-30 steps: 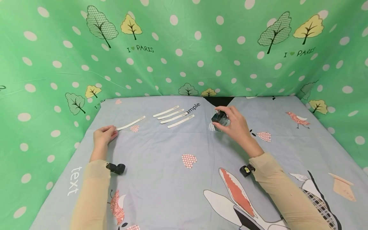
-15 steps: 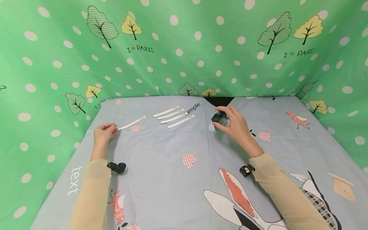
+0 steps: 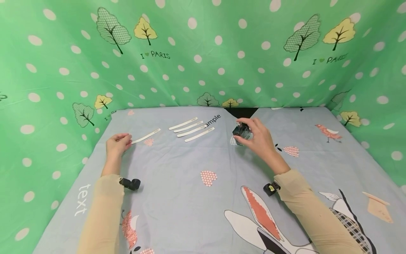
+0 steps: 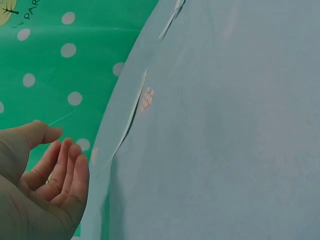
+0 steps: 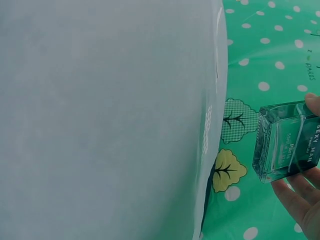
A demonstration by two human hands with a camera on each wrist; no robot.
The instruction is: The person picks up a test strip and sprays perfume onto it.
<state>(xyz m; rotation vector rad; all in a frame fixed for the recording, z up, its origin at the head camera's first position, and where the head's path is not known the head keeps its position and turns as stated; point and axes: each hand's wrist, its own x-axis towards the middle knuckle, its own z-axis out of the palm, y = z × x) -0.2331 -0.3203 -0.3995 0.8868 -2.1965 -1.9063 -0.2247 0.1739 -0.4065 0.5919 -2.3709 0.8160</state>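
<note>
My right hand (image 3: 258, 138) holds a dark teal glass perfume bottle (image 3: 241, 132) at the table's far middle. In the right wrist view the bottle (image 5: 287, 142) shows printed lettering, with the thumb on one side and fingers on the other. At the left, my left hand (image 3: 117, 146) is beside the near end of a single white paper test strip (image 3: 146, 136). The left wrist view shows that hand (image 4: 47, 180) with loosely bent fingers, a gap between thumb and fingertips, and the strip (image 4: 132, 116) apart from them on the cloth.
Several similar paper strips (image 3: 191, 129) lie side by side at an angle between the hands. A grey-blue printed cloth (image 3: 177, 197) covers the table. Green dotted fabric (image 3: 203, 70) hangs along the back and sides.
My left hand has shifted slightly right and away from me, over the single strip's near end. The right hand and perfume bottle have hardly moved.
</note>
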